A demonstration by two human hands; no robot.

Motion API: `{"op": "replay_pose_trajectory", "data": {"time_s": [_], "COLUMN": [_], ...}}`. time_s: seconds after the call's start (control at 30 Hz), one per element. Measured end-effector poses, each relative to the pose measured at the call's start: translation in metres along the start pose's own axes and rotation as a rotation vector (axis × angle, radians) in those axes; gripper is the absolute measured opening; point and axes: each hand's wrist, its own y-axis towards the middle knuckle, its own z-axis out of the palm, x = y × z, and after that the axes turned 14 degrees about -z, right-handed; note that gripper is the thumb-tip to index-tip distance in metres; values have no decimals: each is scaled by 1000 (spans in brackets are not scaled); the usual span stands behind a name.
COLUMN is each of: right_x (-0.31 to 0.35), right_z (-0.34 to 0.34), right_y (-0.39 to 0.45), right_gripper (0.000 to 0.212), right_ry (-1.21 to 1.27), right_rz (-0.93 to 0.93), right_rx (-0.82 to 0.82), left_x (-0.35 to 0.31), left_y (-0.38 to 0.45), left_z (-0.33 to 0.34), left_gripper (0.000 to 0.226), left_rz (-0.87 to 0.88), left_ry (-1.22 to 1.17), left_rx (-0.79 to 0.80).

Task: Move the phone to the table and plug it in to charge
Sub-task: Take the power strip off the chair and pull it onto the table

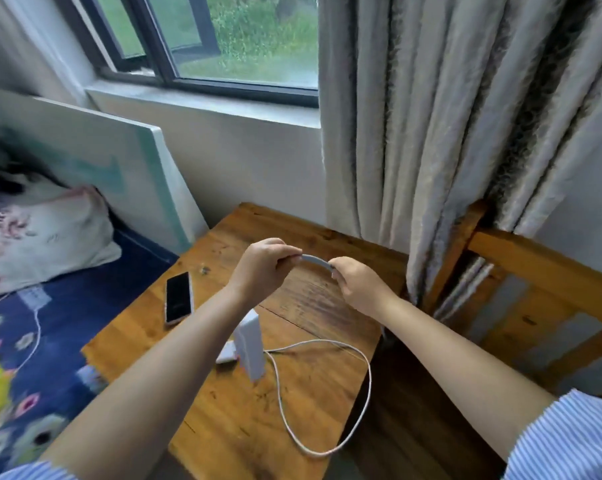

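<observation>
Phone (pixel 179 297) lies on table (pixel 223 427), left of hands (pixel 316 271) pinching a cable (pixel 316 261).

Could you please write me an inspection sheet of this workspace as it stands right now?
Surface: wooden table, worn, with dark marks.
Job's things: phone lies flat, screen up, near the table's left edge; nothing plugged into it. White power bank stands on edge mid-table, a white plug at its side.
Clutter: small dark speck beside the phone; cannot tell what.
Grippers: left hand and right hand each pinch one end of a short pale cable piece, above the table.
Cables: white cable loops from the power bank past the table's right edge.
Surroundings: bed left, curtain, window, wooden frame right.
</observation>
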Motion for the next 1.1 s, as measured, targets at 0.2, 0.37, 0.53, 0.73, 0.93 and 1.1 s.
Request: {"op": "replay_pose_trajectory", "data": {"time_s": [0.2,0.37,0.53,0.73,0.93,1.1], "right_x": [44,83,81,58,20,-17], "right_z": [34,84,95,117,125,119], "right_y": [21,50,53,46,23,-3], "right_gripper": [13,18,17,21,17,19], "right_ry": [-43,-199,-256,-291,-302,-378], "right_rz": [-114,-29,81,334,437,449], "right_rx": [-31,-114,-157,-102,-107,-2], "left_x": [72,146,161,177,172,189], "left_y": [-15,4,36,59,64,47], "left_z": [-49,-76,-58,-1,58,96], "left_gripper": [23,29,36,48,50,36], "left_rz": [16,157,265,411,424,73], "left_ry": [118,180,301,427,393,480], "left_rx": [154,358,423,517,526,490]}}
